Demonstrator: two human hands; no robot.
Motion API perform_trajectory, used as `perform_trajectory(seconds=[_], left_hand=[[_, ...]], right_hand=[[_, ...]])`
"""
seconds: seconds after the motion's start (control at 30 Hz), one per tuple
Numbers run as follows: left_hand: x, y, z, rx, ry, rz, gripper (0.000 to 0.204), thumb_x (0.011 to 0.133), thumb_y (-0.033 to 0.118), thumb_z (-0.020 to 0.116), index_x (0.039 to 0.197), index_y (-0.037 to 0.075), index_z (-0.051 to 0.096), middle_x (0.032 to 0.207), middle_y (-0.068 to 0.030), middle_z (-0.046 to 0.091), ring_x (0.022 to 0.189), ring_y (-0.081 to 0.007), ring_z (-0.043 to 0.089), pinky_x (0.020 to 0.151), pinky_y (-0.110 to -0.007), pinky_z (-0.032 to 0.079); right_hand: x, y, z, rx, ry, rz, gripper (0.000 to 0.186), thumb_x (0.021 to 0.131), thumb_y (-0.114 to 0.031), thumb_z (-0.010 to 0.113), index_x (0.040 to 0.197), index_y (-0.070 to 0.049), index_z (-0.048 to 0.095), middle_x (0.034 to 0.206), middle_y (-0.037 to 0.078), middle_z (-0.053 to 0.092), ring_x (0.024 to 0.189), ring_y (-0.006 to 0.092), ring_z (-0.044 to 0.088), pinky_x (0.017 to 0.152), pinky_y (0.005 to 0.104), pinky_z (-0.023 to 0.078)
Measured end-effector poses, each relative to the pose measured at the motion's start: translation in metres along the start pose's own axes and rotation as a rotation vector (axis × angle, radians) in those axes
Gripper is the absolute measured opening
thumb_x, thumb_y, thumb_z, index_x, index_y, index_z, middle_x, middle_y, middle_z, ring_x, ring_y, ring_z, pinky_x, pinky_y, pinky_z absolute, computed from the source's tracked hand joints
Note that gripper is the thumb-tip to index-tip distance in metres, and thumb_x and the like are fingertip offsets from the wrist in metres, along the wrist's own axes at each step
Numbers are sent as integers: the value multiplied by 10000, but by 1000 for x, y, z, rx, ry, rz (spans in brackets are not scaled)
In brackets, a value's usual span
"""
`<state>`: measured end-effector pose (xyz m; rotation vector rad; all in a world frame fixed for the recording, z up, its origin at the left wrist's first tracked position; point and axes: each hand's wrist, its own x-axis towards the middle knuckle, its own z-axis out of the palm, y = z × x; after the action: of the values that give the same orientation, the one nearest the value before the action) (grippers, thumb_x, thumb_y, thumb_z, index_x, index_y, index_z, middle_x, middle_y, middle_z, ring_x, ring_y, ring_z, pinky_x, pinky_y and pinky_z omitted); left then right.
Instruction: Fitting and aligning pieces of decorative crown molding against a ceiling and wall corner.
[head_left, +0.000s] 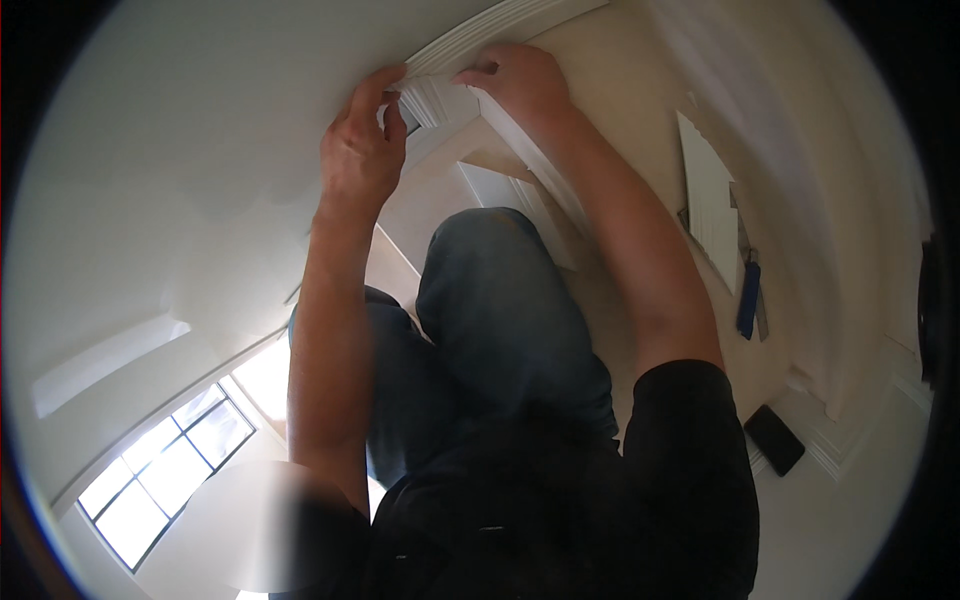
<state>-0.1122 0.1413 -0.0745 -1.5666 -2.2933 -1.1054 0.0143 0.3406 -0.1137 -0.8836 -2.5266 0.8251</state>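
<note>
Both of my arms reach forward to a white moulding piece with ridged lines, set where two runs of trim meet at a corner. My left hand has its fingers curled around the piece's left end. At the corner, my right hand pinches the edge of the trim with thumb and fingers. A long ridged moulding runs along the wall just beyond both hands. Another white trim length extends from the corner back toward me, partly behind my right forearm. The fingertips' exact contact is partly hidden.
At right on the tan floor lie a white moulding offcut, a blue-handled tool and a black phone. White boards lie beyond my bent knee. A pale wall rises close at left.
</note>
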Motion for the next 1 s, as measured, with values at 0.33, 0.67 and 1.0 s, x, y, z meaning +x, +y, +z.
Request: perform_trajectory(seconds=[0.33, 0.67, 1.0], left_hand=[[1, 2, 1, 1, 8, 39, 375, 938, 14, 655, 1284, 159, 645, 1063, -116, 770, 957, -322, 754, 817, -444, 611], [0, 6, -7, 18, -61, -35, 347, 978, 51, 640, 1318, 120, 649, 1105, -159, 773, 1005, -318, 766, 900, -422, 600], [2, 11, -1, 3, -93, -85, 359, 982, 39, 558, 1313, 133, 660, 1099, -136, 779, 1017, -286, 769, 875, -412, 601]], right_hand=[[-8, 20, -5, 161, 34, -74, 277, 908, -359, 744, 983, -95, 775, 966, 112, 775, 904, 317, 724, 817, 431, 560], [-91, -80, 102, 472, 49, 228, 690, 879, -128, 724, 1450, 140, 443, 1471, 363, 494, 1373, 478, 507, 1174, 461, 402], [-47, -88, 134, 788, 393, 307, 817, 856, -23, 653, 1511, 225, 233, 1526, 419, 377, 1457, 520, 381, 1239, 492, 309]])
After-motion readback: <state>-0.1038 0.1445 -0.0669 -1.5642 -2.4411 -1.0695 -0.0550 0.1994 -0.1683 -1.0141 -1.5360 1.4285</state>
